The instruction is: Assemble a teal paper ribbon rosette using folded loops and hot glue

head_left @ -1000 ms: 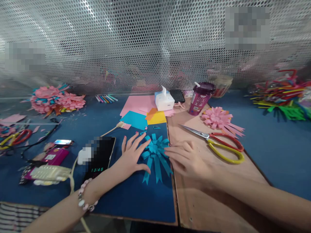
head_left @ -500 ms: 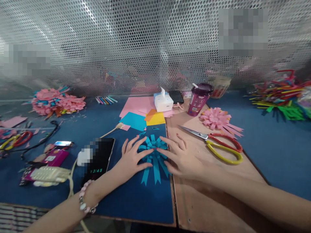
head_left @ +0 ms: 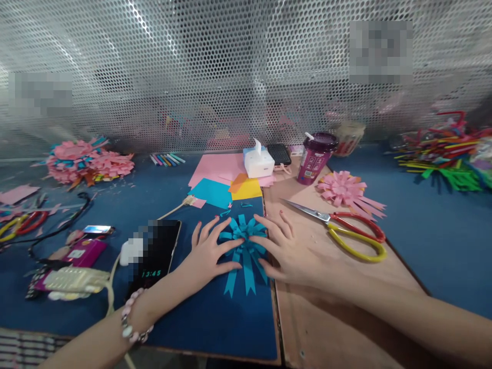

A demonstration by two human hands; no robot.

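A blue paper flower (head_left: 246, 246) with curled loops and notched tails lies on the dark blue tabletop, its tails pointing toward me. From its left side my left hand (head_left: 213, 248) reaches over the loops, fingers spread, fingertips on or just above the paper. On the other side my right hand (head_left: 282, 248) is spread the same way, its fingertips at the right loops. Neither hand grips the flower. Small blue paper scraps (head_left: 246, 204) lie just behind it. Scissors (head_left: 334, 225) with red and yellow handles rest to the right of my right hand.
Behind are blue paper (head_left: 211, 191), yellow paper (head_left: 248, 188), a tissue box (head_left: 259, 163) and a purple cup (head_left: 315, 159). A pink paper flower (head_left: 342, 189) lies right. A phone (head_left: 163, 251), cable and power strip (head_left: 75, 279) sit left. A perforated metal panel (head_left: 230, 77) stands behind.
Both hands stay spread over the blue flower with almost no movement. My right fingers have shifted very slightly; the view has moved a little.
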